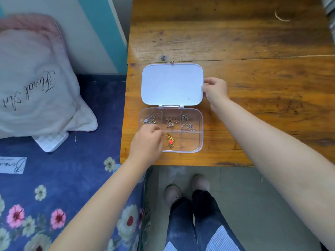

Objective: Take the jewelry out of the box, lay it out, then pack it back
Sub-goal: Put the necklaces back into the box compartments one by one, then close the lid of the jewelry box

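Note:
A clear plastic jewelry box point(192, 144) lies open near the front left corner of the wooden table, its white lid point(172, 84) folded back flat. Its compartments hold a silver necklace point(150, 119), a rose-gold piece point(171, 121), a silver chain point(187, 123) and a gold necklace with a red heart point(170, 140). My left hand point(146, 144) rests over the front left compartment, fingers curled at the silver necklace; whether it grips anything is hidden. My right hand point(215, 90) pinches the lid's right edge.
The wooden table point(253, 69) stretches away to the right and back. To the left is a bed with a blue floral sheet point(54, 178), a white pillow point(36, 84) and a small white box point(52, 141). My feet show below the table edge.

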Demonstrator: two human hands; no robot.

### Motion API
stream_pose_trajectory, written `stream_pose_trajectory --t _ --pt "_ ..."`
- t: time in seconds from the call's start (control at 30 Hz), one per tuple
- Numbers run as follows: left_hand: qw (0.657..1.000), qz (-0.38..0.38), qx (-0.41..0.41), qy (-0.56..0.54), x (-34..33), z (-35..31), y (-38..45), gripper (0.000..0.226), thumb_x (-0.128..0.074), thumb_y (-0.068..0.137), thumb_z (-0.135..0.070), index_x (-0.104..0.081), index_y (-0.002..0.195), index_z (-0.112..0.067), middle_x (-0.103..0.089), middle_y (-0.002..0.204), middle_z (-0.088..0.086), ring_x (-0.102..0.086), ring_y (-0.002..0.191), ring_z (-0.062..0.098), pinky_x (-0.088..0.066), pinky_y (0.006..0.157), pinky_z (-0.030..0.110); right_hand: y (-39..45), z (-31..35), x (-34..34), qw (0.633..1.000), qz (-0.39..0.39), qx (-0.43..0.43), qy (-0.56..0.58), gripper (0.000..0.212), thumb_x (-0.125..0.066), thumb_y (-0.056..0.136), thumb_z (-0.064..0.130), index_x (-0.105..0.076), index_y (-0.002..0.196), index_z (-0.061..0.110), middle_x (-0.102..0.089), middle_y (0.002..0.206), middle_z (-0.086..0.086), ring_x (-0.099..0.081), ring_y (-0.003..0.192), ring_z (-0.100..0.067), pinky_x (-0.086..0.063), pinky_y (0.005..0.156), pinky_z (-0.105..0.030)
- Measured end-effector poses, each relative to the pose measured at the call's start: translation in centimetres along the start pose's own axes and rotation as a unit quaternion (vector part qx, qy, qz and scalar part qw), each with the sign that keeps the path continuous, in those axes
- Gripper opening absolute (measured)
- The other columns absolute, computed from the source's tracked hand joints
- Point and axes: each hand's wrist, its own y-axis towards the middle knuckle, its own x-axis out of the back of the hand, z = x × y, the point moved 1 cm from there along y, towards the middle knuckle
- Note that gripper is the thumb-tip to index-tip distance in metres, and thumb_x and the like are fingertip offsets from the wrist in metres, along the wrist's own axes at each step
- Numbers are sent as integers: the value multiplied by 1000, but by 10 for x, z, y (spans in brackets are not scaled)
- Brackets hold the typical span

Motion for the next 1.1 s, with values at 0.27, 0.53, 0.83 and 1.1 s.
stream_pose_trajectory --t 0.27,0.53,0.83,1.1 --pt "866 -153 305 -365 6 41 -18 28 -34 96 -11 -57 109 -2 -58 106 12 -52 104 27 -44 94 42 -68 -18 36 985 54 162 17 19 -55 82 -9 -64 97 -1 -64 85 4 -57 63 18 -47 66 -1" --pt "889 40 321 -323 -10 41 -23 41 -33 96 -27 -38 131 -5 -46 138 13 -41 126 30 -38 99 42 -118 -75 38 979 102 95 -149 38 -50 88 4 -47 126 6 -46 138 -11 -43 123 -17 -32 89 -8" --pt "942 11 211 -260 -4 39 13 38 -52 87 -10 -43 125 -8 -54 126 12 -50 110 27 -42 81 34 -94 -53 5 992 86 63 -67 43 -46 79 -6 -52 116 15 -61 107 -5 -56 103 -26 -44 82 -32" --pt "948 -52 208 -235 42 44 150 41 -50 87 -9 -41 126 -7 -53 128 14 -49 116 30 -41 85 32 18 34 -20 994 61 86 -25 40 -44 79 -6 -53 113 13 -62 107 -7 -54 95 -22 -44 73 -28"
